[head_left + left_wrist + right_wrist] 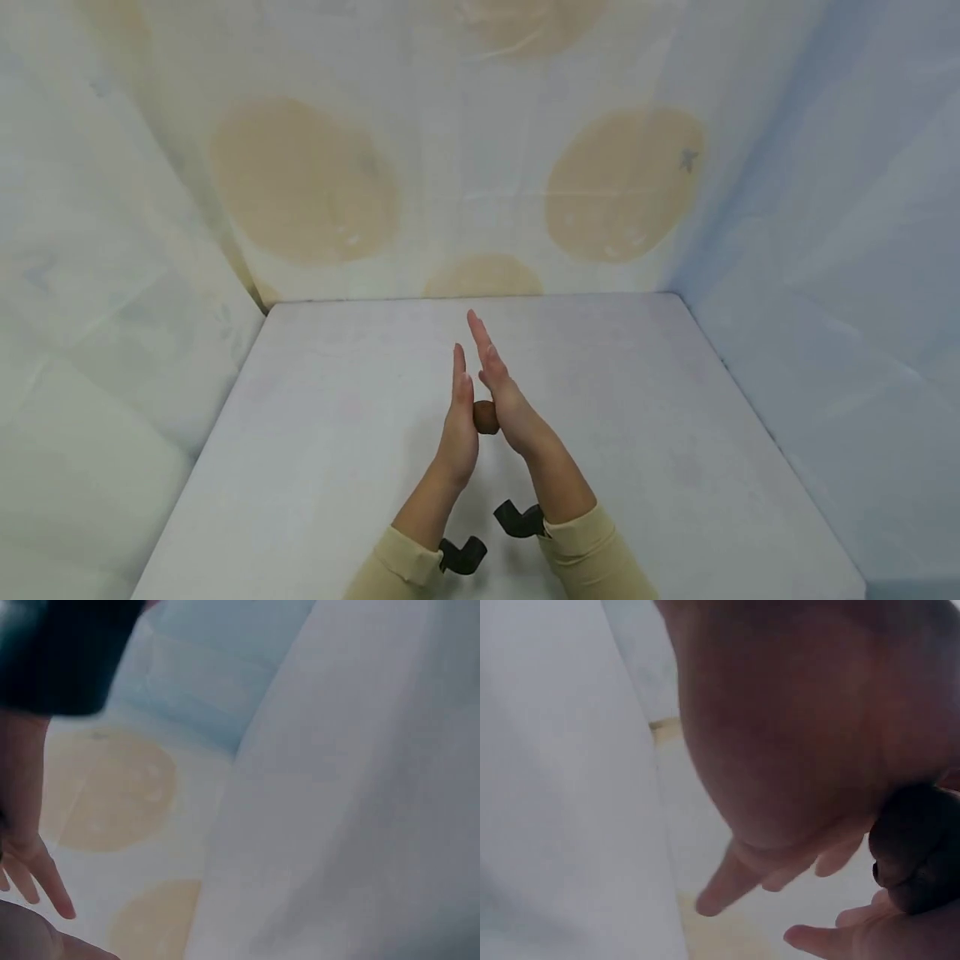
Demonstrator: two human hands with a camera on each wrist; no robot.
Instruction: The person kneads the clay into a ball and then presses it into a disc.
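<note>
You press a brown ball [485, 417] between flat palms, left hand [459, 425] and right hand [510, 402], fingers straight toward 12 o'clock; keep pressure even so it stays round.

Palms are hiding most of the brown ball [485, 417]; both sleeves [600, 554] are running off the head view's bottom edge.

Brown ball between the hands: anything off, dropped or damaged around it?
Nothing stands out. The brown ball sits pressed between the flat palms of the left hand and right hand, above the table. No spill or damage shows.
</note>
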